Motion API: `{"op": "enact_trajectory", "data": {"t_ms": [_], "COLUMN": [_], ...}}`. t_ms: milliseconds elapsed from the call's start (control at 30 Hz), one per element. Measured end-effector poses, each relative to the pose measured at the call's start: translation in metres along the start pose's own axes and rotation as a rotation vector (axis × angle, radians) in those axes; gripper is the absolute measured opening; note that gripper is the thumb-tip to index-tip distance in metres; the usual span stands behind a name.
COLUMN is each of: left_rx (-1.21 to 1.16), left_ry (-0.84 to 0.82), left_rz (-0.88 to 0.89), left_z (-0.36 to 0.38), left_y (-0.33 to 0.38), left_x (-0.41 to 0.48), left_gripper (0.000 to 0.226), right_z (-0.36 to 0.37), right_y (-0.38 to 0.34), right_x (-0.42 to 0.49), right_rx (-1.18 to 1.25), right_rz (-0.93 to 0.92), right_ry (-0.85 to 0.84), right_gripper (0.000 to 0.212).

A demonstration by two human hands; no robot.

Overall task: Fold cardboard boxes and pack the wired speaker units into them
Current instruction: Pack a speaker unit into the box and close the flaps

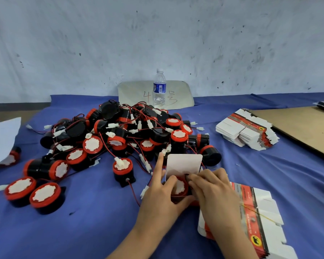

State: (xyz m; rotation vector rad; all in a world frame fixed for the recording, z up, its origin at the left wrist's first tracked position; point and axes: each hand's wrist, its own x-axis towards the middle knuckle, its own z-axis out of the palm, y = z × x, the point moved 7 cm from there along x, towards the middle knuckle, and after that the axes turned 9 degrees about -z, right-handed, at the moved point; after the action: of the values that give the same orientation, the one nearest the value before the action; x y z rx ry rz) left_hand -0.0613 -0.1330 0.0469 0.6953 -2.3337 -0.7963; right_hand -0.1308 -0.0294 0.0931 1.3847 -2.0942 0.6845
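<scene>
Speaker unit (180, 186) fills box (183, 163) gripped by left hand (161, 200), right hand (213, 189); pile (123, 131) behind.

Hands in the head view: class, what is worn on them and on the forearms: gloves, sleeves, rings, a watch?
Nothing visible. The left hand and right hand are bare: no gloves or rings. The left forearm and right forearm are bare down to the picture's lower edge: no sleeve, watch or band.
</scene>
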Motion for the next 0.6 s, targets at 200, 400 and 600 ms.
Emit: {"op": "enact_trajectory", "data": {"t_ms": [200, 400, 600], "left_rx": [0.054, 0.041, -0.03], "left_ry": [-0.014, -0.071, -0.122], "left_rz": [-0.055, 0.041, 0.056], "left_z": [0.003, 0.012, 0.018], "left_y": [-0.007, -0.008, -0.01], "left_x": [0.0, -0.004, -0.003], "left_gripper": [0.042, 0.039, 0.051], "right_z": [0.013, 0.018, 0.019], "right_y": [0.0, -0.01, -0.009], "right_x": [0.0, -0.003, -0.001], "right_rx": [-0.054, -0.069, -0.03], "right_rz": [-0.057, -0.117, -0.077], "right_ry": [-0.132, -0.192, -0.255], "right_gripper": [0.026, 0.053, 0.064]}}
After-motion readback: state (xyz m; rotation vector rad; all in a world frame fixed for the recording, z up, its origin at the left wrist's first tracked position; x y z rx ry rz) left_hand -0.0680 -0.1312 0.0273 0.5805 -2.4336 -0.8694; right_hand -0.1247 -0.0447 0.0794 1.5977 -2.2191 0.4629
